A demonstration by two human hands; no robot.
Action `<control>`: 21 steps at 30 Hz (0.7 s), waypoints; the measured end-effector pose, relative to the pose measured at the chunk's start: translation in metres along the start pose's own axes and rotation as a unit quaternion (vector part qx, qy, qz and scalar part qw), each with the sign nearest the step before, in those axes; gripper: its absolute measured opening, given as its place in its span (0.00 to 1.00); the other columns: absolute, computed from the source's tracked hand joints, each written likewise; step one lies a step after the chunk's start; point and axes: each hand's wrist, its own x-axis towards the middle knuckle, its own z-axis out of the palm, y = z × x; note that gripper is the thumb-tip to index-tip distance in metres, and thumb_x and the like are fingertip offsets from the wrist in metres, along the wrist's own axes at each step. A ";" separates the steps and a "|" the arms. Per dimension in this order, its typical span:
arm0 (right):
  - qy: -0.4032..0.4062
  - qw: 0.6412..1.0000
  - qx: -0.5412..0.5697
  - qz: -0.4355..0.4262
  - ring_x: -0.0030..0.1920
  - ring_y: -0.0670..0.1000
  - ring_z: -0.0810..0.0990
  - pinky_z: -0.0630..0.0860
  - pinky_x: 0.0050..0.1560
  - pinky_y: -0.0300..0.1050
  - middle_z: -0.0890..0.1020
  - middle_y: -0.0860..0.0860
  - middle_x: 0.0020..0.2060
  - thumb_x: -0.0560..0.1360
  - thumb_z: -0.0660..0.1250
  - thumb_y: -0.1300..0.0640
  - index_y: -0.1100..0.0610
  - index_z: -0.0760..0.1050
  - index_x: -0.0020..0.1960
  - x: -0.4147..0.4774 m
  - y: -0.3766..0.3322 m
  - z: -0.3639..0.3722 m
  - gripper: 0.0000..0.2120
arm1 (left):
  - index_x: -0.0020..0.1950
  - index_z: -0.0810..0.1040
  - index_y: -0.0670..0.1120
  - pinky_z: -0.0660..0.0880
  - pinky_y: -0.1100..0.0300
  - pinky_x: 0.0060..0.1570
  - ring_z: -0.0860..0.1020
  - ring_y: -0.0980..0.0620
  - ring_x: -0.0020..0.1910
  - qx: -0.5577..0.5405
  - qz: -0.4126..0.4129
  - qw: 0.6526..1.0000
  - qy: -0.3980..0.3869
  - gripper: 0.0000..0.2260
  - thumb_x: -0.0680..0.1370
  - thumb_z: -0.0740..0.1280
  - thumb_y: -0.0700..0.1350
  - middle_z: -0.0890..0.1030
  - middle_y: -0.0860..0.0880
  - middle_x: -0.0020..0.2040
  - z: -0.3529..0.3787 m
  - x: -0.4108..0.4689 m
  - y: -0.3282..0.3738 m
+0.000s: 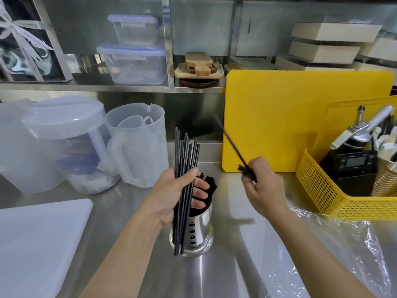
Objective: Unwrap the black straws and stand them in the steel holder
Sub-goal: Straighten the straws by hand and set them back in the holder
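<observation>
My left hand [171,196] grips a bundle of several black straws [185,160], held upright just left of and in front of the steel holder [196,231]. The holder stands on the steel counter with several black straws [209,183] inside it, partly hidden behind my fingers. To the right, my right hand [263,190] pinches a single black straw [233,145] by its lower end; it slants up and to the left, blurred, in front of the yellow board. Clear plastic wrap [322,244] lies crumpled on the counter under my right forearm.
A yellow cutting board [300,117] leans against the back wall. A yellow basket [322,190] with a scale and a dispenser sits at right. Clear plastic jugs [137,147] stand at left, a white board [38,239] lies at lower left. Shelves hold boxes above.
</observation>
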 end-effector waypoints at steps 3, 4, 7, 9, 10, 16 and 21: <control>-0.084 0.962 0.227 0.123 0.28 0.43 0.64 0.62 0.31 0.37 0.69 0.47 0.28 0.79 0.59 0.60 0.61 0.68 0.40 -0.004 -0.012 0.006 0.09 | 0.46 0.74 0.39 0.81 0.54 0.31 0.83 0.47 0.35 -0.012 0.006 1.000 -0.011 0.06 0.79 0.61 0.40 0.84 0.43 0.36 0.004 0.001 -0.004; -0.103 0.950 0.264 0.129 0.28 0.42 0.65 0.63 0.31 0.35 0.70 0.43 0.26 0.79 0.59 0.62 0.59 0.69 0.41 -0.005 -0.017 0.007 0.08 | 0.46 0.74 0.39 0.82 0.52 0.35 0.84 0.45 0.38 -0.027 0.000 1.000 -0.011 0.06 0.79 0.61 0.40 0.85 0.42 0.39 0.007 0.002 -0.005; -0.116 0.893 0.399 0.174 0.25 0.41 0.68 0.66 0.30 0.35 0.71 0.41 0.22 0.78 0.60 0.66 0.56 0.71 0.42 -0.003 -0.033 0.006 0.08 | 0.48 0.74 0.37 0.81 0.48 0.45 0.83 0.41 0.46 -0.081 -0.007 0.997 -0.005 0.06 0.79 0.61 0.39 0.84 0.38 0.46 0.009 0.007 -0.009; -0.106 0.862 0.454 0.199 0.24 0.41 0.68 0.65 0.29 0.34 0.71 0.41 0.21 0.77 0.62 0.65 0.57 0.72 0.42 0.000 -0.040 0.004 0.07 | 0.49 0.73 0.36 0.81 0.48 0.48 0.83 0.41 0.47 -0.090 -0.008 0.996 -0.002 0.06 0.79 0.61 0.39 0.84 0.36 0.47 0.008 0.010 -0.011; -0.107 0.873 0.442 0.179 0.24 0.40 0.69 0.65 0.30 0.30 0.72 0.40 0.21 0.76 0.64 0.65 0.56 0.73 0.42 -0.001 -0.042 0.003 0.06 | 0.48 0.73 0.36 0.80 0.48 0.48 0.83 0.41 0.47 -0.094 -0.010 0.995 -0.005 0.06 0.79 0.61 0.39 0.84 0.36 0.47 0.007 0.010 -0.012; -0.128 0.930 0.343 -0.036 0.47 0.45 0.83 0.79 0.50 0.40 0.85 0.48 0.47 0.72 0.69 0.64 0.58 0.81 0.55 -0.010 -0.045 0.006 0.12 | 0.42 0.75 0.40 0.78 0.49 0.47 0.81 0.45 0.37 -0.098 -0.054 0.994 -0.018 0.07 0.78 0.62 0.40 0.83 0.41 0.40 0.007 0.011 -0.012; -0.049 0.944 0.262 -0.194 0.46 0.47 0.83 0.79 0.44 0.35 0.85 0.53 0.46 0.79 0.59 0.53 0.61 0.82 0.51 -0.007 -0.045 0.009 0.16 | 0.43 0.77 0.40 0.76 0.55 0.38 0.77 0.48 0.33 -0.080 -0.070 0.994 -0.037 0.08 0.71 0.66 0.45 0.78 0.44 0.35 0.002 0.012 -0.015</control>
